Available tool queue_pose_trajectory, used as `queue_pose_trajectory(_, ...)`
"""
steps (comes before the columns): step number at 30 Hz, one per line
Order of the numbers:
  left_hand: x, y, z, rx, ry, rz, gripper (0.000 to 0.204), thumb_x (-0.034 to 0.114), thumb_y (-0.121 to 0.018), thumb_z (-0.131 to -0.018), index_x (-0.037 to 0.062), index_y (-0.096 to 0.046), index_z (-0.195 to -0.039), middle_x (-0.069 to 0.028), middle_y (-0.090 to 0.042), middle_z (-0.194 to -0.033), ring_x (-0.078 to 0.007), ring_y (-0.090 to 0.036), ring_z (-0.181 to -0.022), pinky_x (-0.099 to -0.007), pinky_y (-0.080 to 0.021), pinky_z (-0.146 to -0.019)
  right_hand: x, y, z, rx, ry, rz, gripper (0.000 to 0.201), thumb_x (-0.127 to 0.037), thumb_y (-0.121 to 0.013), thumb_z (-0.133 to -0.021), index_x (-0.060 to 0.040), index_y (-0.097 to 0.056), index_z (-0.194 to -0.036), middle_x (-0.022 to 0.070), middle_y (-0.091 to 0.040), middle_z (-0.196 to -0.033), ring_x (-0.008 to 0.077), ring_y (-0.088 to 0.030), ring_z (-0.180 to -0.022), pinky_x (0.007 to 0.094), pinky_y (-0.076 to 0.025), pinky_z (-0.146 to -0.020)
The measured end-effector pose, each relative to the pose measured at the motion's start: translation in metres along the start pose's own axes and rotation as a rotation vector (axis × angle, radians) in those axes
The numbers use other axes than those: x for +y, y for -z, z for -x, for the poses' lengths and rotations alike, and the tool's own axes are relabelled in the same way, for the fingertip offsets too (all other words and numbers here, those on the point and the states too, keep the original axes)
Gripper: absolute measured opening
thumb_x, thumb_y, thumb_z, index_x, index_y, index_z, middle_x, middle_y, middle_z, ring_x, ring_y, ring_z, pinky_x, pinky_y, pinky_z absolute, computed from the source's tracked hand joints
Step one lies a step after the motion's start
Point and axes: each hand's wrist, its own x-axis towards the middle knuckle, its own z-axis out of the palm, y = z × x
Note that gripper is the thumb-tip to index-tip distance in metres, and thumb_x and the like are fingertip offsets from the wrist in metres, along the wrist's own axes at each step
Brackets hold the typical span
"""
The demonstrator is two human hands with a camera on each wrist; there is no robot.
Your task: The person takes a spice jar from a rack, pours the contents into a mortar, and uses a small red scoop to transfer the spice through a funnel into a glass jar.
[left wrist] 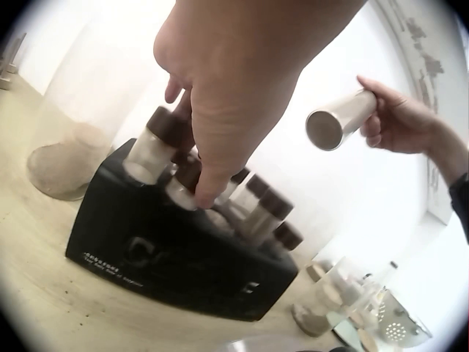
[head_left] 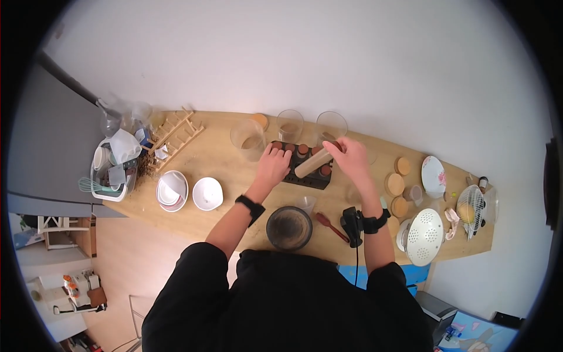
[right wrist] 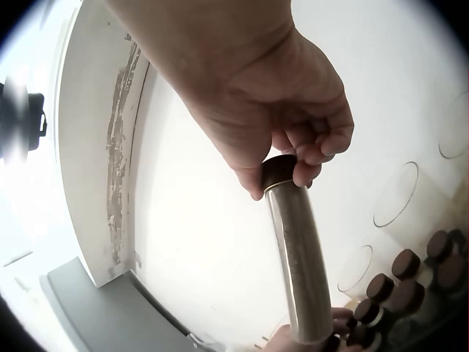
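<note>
My right hand (head_left: 350,157) pinches the dark brown cap (right wrist: 280,170) of a long clear tube (right wrist: 299,257) filled with grey-brown powder. The tube is tilted, raised over the right part of a black rack (left wrist: 168,264), its round base toward the left wrist camera. At the rack's left end my left hand (head_left: 272,167) reaches down among the brown-capped tubes, thumb and fingers around the cap of one tube (left wrist: 183,192). More capped tubes (left wrist: 270,213) stand in the rack, their lower parts hidden by its walls.
Clear glass jars (head_left: 290,125) stand behind the rack. A dark bowl (head_left: 289,228) and a red-brown spoon (head_left: 332,227) lie nearer my body. White bowls (head_left: 207,193) and a full basin (head_left: 111,190) are left; wooden lids (head_left: 394,184) and a white colander (head_left: 424,237) are right.
</note>
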Motion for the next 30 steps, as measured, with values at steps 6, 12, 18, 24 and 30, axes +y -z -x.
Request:
queue_pose_trajectory(6, 0.076, 0.101, 0.020, 0.159, 0.260, 0.857, 0.047, 0.018, -0.070, -0.074, 0.0080, -0.052, -0.116, -0.0116, -0.063, -0.100, -0.0308, -0.060, -0.091, -0.0358, -0.049, -0.079, -0.040, 0.016, 0.033, 0.044, -0.092, -0.059, 0.042, -0.039, -0.067, -0.078, 0.0025, -0.062, -0.069, 0.0129, -0.058, -0.057, 0.0245, -0.055, -0.051, 0.0347, -0.041, -0.051)
queue_pose_trajectory(12, 0.094, 0.104, 0.029, 0.039, 0.268, 1.239, 0.046, 0.020, -0.068, -0.082, 0.0074, -0.046, -0.120, -0.0098, -0.063, -0.096, -0.0212, -0.063, -0.083, -0.0297, -0.049, -0.074, -0.063, 0.026, 0.050, -0.003, 0.061, 0.082, 0.034, -0.034, -0.067, -0.079, -0.0011, -0.065, -0.072, 0.0076, -0.055, -0.053, 0.0172, -0.053, -0.049, 0.0313, -0.042, -0.050)
queue_pose_trajectory(18, 0.090, 0.107, 0.034, -0.007, 0.234, 1.447, 0.034, 0.016, -0.068, -0.082, 0.0044, -0.048, -0.107, -0.0045, -0.062, -0.087, -0.0084, -0.057, -0.074, -0.0246, -0.045, -0.065, -0.068, 0.051, 0.054, -0.260, 0.434, -0.410, 0.022, -0.025, -0.064, -0.082, -0.0063, -0.067, -0.092, 0.0035, -0.057, -0.061, 0.0113, -0.052, -0.058, 0.0247, -0.041, -0.055)
queue_pose_trajectory(24, 0.092, 0.112, 0.021, 0.070, 0.103, 1.180, 0.032, 0.018, -0.066, -0.084, 0.0034, -0.050, -0.109, -0.0063, -0.062, -0.090, -0.0116, -0.057, -0.079, -0.0267, -0.045, -0.071, -0.087, 0.064, 0.054, -0.236, 0.066, 0.369, 0.022, -0.026, -0.060, -0.085, -0.0046, -0.063, -0.088, 0.0055, -0.063, -0.077, 0.0155, -0.057, -0.067, 0.0287, -0.045, -0.061)
queue_pose_trajectory(30, 0.089, 0.097, 0.004, 0.037, 0.103, 1.095, 0.032, 0.025, -0.061, -0.088, 0.0037, -0.054, -0.110, -0.0091, -0.062, -0.087, -0.0163, -0.058, -0.075, -0.0283, -0.046, -0.068, -0.065, 0.064, 0.043, -0.202, 0.272, -0.057, 0.030, -0.034, -0.059, -0.084, -0.0040, -0.062, -0.088, 0.0133, -0.062, -0.077, 0.0242, -0.059, -0.070, 0.0334, -0.046, -0.064)
